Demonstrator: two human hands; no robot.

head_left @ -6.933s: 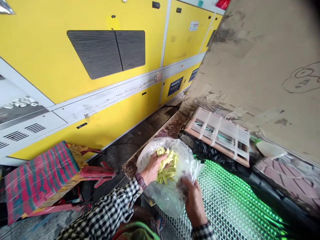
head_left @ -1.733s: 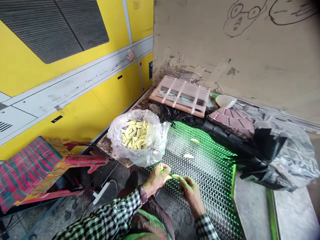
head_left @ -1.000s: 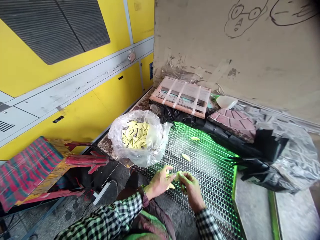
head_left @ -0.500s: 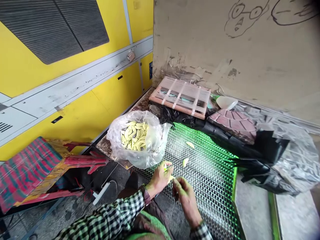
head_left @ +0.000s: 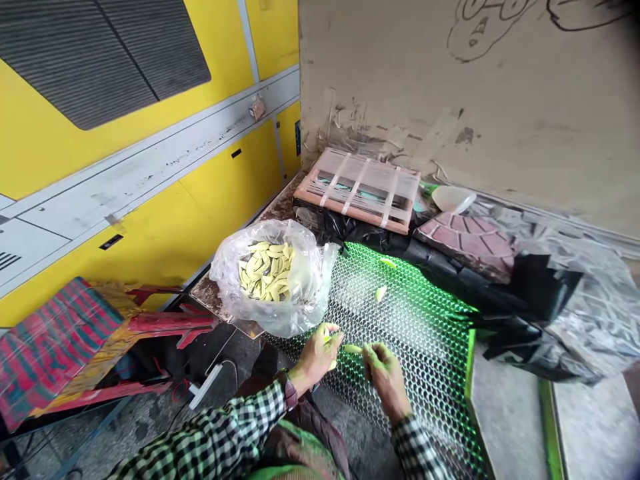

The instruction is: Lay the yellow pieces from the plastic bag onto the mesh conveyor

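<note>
My left hand (head_left: 317,352) is closed around a few small yellow-green crescent-shaped pieces, partly hidden by the fingers. To its right, my right hand (head_left: 386,375) pinches one crescent-shaped piece (head_left: 353,349) by its end, over the near part of a metal mesh belt (head_left: 420,347). Farther up the mesh lie two similar pieces, one crescent (head_left: 381,293) nearer and another crescent (head_left: 389,262) close to the far edge. Beyond my left hand stands a clear plastic bag (head_left: 310,303), its mouth wide, with many such pieces (head_left: 267,270) inside.
Black plastic (head_left: 445,273) borders the mesh's far edge, with a taped wooden frame (head_left: 360,190) and a pink segmented panel (head_left: 465,240) behind it. A yellow machine cabinet (head_left: 235,187) stands left, near a red-and-yellow stand (head_left: 170,323). Cardboard (head_left: 390,73) rises at the back.
Both loose pieces have shifted farther away along the mesh. My right hand has moved right, away from my left hand, and the piece in its fingers now shows. The view has shifted slightly.
</note>
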